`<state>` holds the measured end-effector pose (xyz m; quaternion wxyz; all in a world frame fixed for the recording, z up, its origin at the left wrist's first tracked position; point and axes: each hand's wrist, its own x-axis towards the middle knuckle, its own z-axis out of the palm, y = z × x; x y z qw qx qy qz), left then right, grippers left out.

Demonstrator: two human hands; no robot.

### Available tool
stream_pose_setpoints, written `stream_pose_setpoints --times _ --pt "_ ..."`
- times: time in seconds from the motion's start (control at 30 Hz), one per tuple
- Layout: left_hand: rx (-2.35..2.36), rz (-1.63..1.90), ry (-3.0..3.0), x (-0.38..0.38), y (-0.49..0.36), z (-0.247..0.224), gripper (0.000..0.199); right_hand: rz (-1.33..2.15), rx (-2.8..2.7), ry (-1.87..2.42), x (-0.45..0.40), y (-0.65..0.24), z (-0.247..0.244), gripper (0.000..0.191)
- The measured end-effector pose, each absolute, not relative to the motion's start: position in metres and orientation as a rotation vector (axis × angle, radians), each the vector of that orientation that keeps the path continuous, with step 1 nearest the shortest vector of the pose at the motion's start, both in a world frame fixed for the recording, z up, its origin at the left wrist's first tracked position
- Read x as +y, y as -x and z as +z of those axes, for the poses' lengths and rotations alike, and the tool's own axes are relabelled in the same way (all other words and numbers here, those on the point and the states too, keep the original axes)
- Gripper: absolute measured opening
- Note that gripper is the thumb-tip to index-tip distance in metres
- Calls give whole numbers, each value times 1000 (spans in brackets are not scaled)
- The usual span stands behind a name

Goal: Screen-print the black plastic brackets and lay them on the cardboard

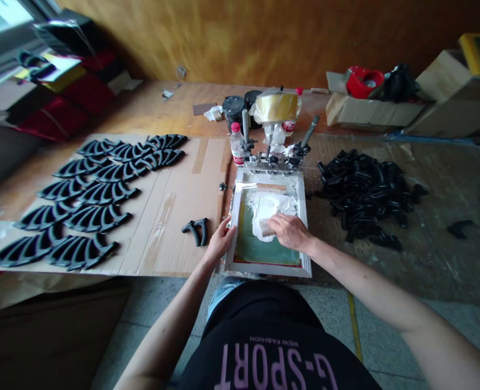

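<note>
A screen-printing frame [270, 268] with a pale metal border and green mesh [250, 250] lies in front of me. White ink [283, 202] is spread thickly over the mesh's middle and upper part. My right hand [292, 232] is closed around a small pale squeegee [266, 227], its edge down in the ink. My left hand [221, 239] grips the left border of the frame, fingers partly hidden. Just left of that hand, two curved black plastic pieces [197, 230] lie on the cardboard. A metal clamp [272, 161] holds the frame's far end.
Rows of curved black pieces [89, 216] cover the left of the cardboard [175, 200]. A heap of similar pieces [365, 189] lies at right. Behind the frame stand a red-capped bottle [237, 143], dark tubs [234, 108] and a tape roll [276, 106]. Boxes [374, 111] stand back right.
</note>
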<state>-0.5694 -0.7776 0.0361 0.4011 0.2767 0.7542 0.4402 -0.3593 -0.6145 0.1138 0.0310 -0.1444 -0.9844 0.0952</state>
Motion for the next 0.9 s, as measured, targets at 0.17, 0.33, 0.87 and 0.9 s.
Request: stream_pose_setpoints --times 0.17,0.33,0.87,0.9 --pt "1902 1109 -704 -777 568 38 67 443 -3037 240 -611 350 122 17" --pt "1905 1106 -715 -777 569 41 68 286 -2847 367 -621 353 100 25" --pt "1578 1644 -588 -751 572 151 56 431 -2223 1141 -494 336 155 38" --pt "1520 1754 -616 -741 573 163 55 444 -2212 1218 -490 323 148 36"
